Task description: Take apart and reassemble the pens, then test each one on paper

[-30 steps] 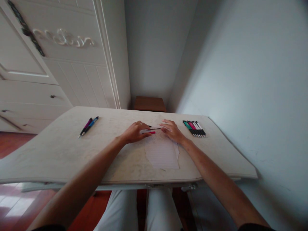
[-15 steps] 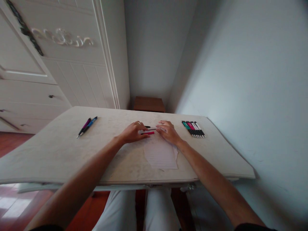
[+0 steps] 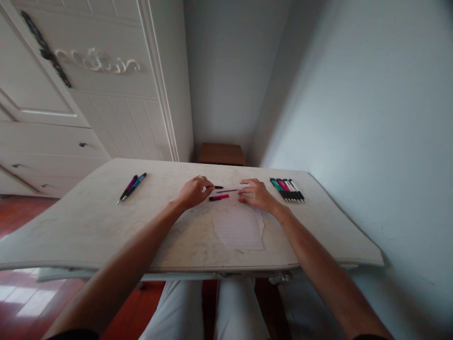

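Note:
On the table lie parts of a pen: a pink barrel with a black end (image 3: 219, 198), a thin dark ink refill (image 3: 227, 191) and a short black pen part (image 3: 219, 187). My left hand (image 3: 194, 192) is left of them, thumb and fingers pinched at the near end of the black pen part. To the right, my right hand (image 3: 259, 194) has its fingers apart and curved, the fingertips close to the refill's right end, holding nothing. Torn lined paper (image 3: 239, 230) lies just below these parts, in front of me.
A row of several pens (image 3: 287, 190), with green, pink and white barrels, lies right of my right hand. Two pens, purple and blue (image 3: 132, 187), lie at the left. The white table (image 3: 85, 222) meets a wall at right; a white cabinet (image 3: 130, 113) stands behind left.
My left thumb has come off the pink barrel, and the left fingers are now pinched by the black part. My right hand has drawn back a little to the right, uncovering more of the refill.

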Demonstrator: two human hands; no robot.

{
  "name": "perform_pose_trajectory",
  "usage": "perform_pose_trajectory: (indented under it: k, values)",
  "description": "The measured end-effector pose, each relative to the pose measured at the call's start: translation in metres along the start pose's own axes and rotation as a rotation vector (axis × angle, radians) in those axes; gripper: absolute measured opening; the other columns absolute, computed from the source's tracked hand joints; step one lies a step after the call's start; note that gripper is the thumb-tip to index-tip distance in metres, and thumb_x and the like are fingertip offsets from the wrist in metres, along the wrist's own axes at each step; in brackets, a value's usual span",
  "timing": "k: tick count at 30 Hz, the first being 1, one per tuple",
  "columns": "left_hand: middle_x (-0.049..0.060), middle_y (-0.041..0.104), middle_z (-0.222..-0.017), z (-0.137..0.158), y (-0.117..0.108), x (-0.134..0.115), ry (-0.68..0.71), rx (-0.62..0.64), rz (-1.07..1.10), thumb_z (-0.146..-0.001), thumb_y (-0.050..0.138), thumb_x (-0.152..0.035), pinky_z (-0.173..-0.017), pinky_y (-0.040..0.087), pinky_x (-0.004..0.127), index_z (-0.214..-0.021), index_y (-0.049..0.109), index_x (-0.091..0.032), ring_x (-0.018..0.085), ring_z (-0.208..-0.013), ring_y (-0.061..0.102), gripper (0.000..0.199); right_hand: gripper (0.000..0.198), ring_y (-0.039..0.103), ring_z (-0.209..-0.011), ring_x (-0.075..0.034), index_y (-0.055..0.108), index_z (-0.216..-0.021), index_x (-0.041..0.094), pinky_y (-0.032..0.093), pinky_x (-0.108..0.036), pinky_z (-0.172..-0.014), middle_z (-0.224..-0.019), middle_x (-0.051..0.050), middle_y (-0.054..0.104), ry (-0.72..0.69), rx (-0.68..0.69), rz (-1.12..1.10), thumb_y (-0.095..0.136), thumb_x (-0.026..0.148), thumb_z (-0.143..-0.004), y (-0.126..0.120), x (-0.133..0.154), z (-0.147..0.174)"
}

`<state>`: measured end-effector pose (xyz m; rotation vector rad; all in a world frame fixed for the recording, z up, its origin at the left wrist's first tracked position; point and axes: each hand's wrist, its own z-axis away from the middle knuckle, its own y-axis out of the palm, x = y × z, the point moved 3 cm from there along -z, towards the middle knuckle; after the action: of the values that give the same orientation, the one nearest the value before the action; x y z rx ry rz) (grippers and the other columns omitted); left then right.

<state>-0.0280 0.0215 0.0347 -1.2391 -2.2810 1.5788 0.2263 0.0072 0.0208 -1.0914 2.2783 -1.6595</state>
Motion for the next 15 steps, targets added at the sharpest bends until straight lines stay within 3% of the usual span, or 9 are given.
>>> perform_pose_trajectory:
  k: [8,15]
  values:
    - [0.003,0.068,-0.076,-0.001,0.0,-0.006,-0.001,0.093,0.057,-0.087,0.054,-0.037,-0.064,0.044,0.026,-0.086,0.073,-0.019,0.014,-0.065,0.058,0.026,0.011,0.054,-0.111,-0.026,0.075,-0.09,0.023,0.04,-0.046,-0.097,-0.119,-0.009,0.064,-0.037,-0.007,0.0,0.067,0.024,-0.084,0.006,0.003,-0.003]
    - [0.006,0.07,-0.086,0.001,0.001,-0.021,0.127,-0.006,0.127,-0.089,0.054,-0.035,-0.078,0.049,0.031,-0.096,0.071,-0.019,0.018,-0.082,0.062,0.025,0.013,0.052,-0.114,-0.027,0.072,-0.087,0.022,0.038,-0.047,-0.096,-0.119,-0.01,0.063,-0.027,-0.044,-0.017,0.059,0.026,-0.089,0.006,0.016,-0.004]
